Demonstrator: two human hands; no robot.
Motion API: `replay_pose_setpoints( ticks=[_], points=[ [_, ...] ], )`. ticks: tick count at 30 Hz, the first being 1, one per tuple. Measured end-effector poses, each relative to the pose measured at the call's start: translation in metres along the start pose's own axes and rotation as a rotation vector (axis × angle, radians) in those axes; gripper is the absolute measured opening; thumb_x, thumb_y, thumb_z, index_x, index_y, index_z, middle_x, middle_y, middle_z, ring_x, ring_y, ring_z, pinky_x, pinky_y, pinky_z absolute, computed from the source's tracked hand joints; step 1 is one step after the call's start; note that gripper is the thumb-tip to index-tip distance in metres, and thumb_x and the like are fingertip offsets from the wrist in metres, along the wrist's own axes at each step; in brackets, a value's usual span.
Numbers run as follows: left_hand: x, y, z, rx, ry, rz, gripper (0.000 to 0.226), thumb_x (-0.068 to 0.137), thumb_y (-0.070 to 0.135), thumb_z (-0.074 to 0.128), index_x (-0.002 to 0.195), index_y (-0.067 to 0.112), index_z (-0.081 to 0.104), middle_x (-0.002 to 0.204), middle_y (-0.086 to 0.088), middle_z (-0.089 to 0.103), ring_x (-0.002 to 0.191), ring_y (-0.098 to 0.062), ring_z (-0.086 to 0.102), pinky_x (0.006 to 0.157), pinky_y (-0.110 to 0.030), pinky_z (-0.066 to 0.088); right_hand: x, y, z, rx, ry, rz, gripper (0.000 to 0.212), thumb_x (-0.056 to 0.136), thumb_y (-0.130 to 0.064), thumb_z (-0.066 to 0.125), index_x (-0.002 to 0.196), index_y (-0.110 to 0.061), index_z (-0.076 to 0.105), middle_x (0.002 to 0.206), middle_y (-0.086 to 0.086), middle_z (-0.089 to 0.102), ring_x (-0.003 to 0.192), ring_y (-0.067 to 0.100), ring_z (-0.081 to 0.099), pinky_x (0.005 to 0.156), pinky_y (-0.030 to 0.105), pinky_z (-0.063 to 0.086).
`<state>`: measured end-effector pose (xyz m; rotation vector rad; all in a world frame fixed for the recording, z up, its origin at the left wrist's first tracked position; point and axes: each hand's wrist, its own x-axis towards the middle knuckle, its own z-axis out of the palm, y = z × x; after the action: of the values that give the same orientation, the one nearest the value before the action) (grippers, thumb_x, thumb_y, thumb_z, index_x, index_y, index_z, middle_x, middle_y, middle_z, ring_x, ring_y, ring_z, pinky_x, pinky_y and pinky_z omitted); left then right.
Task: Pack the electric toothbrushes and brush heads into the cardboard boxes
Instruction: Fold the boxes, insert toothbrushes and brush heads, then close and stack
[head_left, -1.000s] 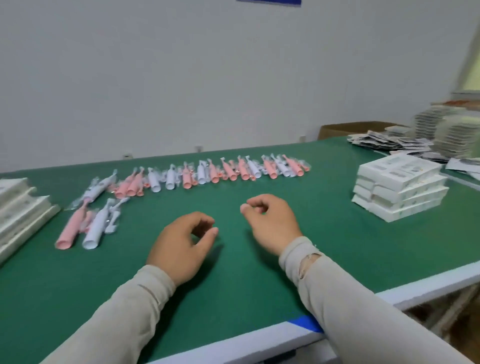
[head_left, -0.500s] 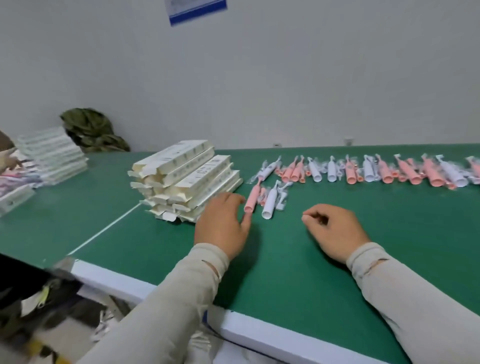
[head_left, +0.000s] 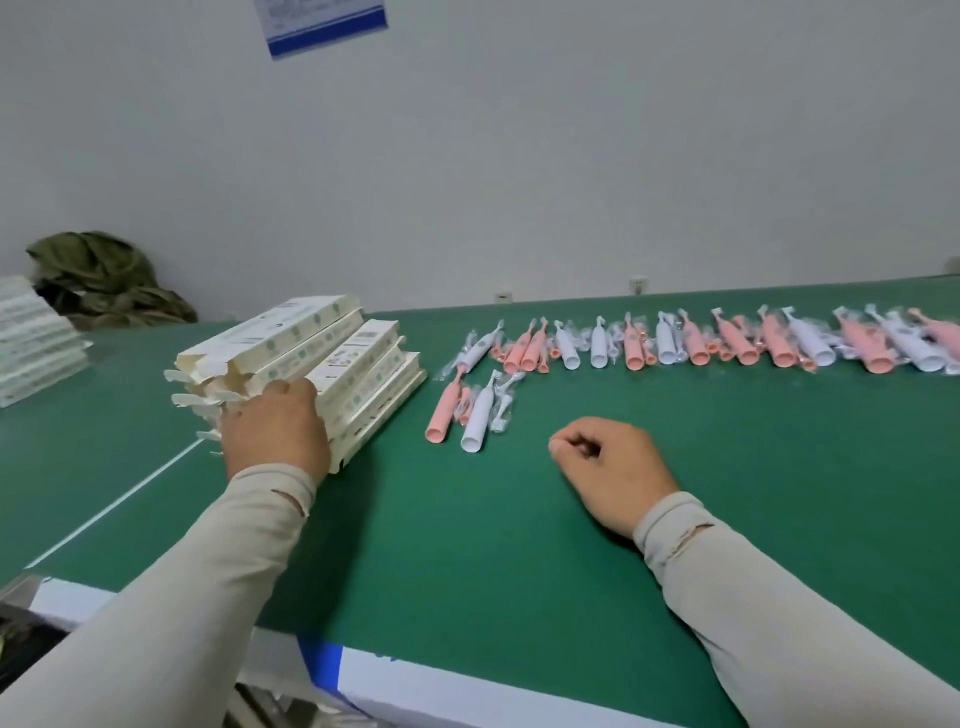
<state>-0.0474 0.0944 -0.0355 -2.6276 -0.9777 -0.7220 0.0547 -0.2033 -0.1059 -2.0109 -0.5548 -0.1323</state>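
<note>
Sleeves cross the bench's (head_left: 467, 545) near edge. Right hand (head_left: 613, 470) rests mid-bench, fingers curled on nothing. Left hand (head_left: 275, 431) presses the near end of the stacked cardboard boxes (head_left: 353, 364) – whether it grips them is unclear. Toward the far edge lie pink and white toothbrushes (head_left: 727, 343) – brush heads among them

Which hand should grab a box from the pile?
Probably the left hand: it already rests on the near end of the box pile. The right hand lies curled on the green table, apart from the boxes.
</note>
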Motion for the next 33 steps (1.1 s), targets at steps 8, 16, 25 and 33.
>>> replay_pose_setpoints(
  ticks=[8, 16, 25, 33],
  points=[
    [-0.008, 0.019, -0.022, -0.438, 0.275, 0.052, 0.019, 0.090, 0.013, 0.057, 0.105, 0.015, 0.068, 0.094, -0.009, 0.072, 0.091, -0.036, 0.063, 0.087, -0.047, 0.046, -0.001, -0.002, -0.001, 0.029, 0.049, -0.020, 0.016, 0.090, -0.029, 0.067, 0.074, -0.029, 0.070, 0.072, -0.026, 0.066, 0.062, -0.004, 0.058, 0.064, 0.016, 0.046],
    [-0.086, 0.141, -0.049, -0.829, 0.362, 0.588, 0.010, 0.084, 0.012, 0.064, 0.091, 0.018, 0.066, 0.080, 0.002, 0.064, 0.074, -0.027, 0.059, 0.069, -0.042, 0.043, 0.004, -0.023, -0.011, 0.992, -0.060, 0.313, 0.032, 0.100, -0.042, 0.057, 0.115, -0.015, 0.066, 0.105, 0.011, 0.076, 0.087, 0.021, 0.074, 0.076, 0.040, 0.060],
    [-0.077, 0.197, -0.032, -1.532, 0.271, 0.366, 0.004, 0.092, 0.033, 0.060, 0.093, 0.029, 0.061, 0.090, 0.017, 0.062, 0.086, -0.005, 0.058, 0.070, -0.016, 0.044, 0.011, -0.013, -0.046, 1.177, 0.153, 0.467, 0.025, 0.102, -0.015, 0.049, 0.115, -0.004, 0.067, 0.101, 0.011, 0.077, 0.080, 0.022, 0.074, 0.072, 0.038, 0.058],
    [-0.061, 0.199, -0.001, -2.178, -1.160, -0.128, 0.065, 0.069, 0.057, 0.077, 0.115, 0.012, 0.071, 0.115, -0.017, 0.070, 0.107, -0.033, 0.068, 0.092, -0.048, 0.054, 0.003, -0.023, -0.024, 1.135, -0.201, 0.473, 0.030, 0.099, -0.028, 0.057, 0.116, -0.007, 0.071, 0.098, 0.007, 0.074, 0.073, 0.018, 0.070, 0.054, 0.026, 0.053]
  ],
)
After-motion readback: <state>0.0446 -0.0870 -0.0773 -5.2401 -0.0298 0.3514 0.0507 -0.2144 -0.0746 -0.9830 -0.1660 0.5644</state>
